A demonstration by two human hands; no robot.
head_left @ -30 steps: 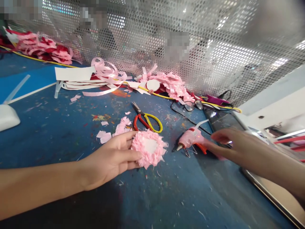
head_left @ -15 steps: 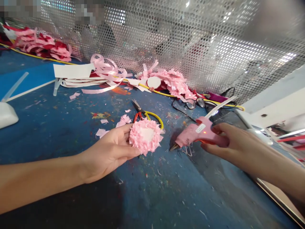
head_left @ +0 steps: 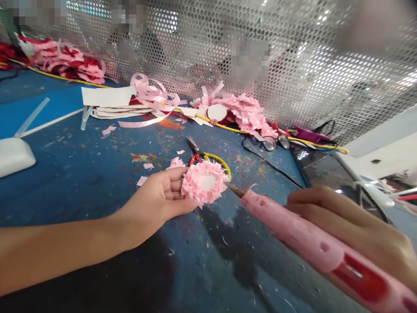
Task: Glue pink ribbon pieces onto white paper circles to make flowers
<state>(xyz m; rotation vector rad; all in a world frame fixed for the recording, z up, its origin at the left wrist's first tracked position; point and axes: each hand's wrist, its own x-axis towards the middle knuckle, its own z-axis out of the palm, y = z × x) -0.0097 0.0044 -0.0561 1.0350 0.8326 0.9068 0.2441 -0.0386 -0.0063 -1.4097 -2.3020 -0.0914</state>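
A round pink ribbon flower (head_left: pixel 190 184) with a pale bare centre is pinched at its left edge by my left hand (head_left: pixel 156 200), just above the table. My right hand (head_left: pixel 352 221) grips a pink hot glue gun (head_left: pixel 293 234), whose metal tip points left and is close to the flower's right edge; I cannot tell whether they touch. Behind the flower lie scissors (head_left: pixel 196 149) with red and yellow handles, partly hidden by it. Small pink ribbon scraps (head_left: pixel 176 162) lie by my left fingers.
White card pieces (head_left: pixel 107 96), curled pink ribbon (head_left: pixel 156 93) and a pile of pink ruffles (head_left: pixel 244 111) lie along a perforated metal screen (head_left: pixel 202 43). Glasses (head_left: pixel 269 143) and a black phone-like device (head_left: pixel 316 167) are at right. A yellow cable (head_left: pixel 228 128) runs along the back.
My right hand has lifted and turned the glue gun, bringing its tip up beside the flower. My left hand still holds the flower. The view has shifted slightly.
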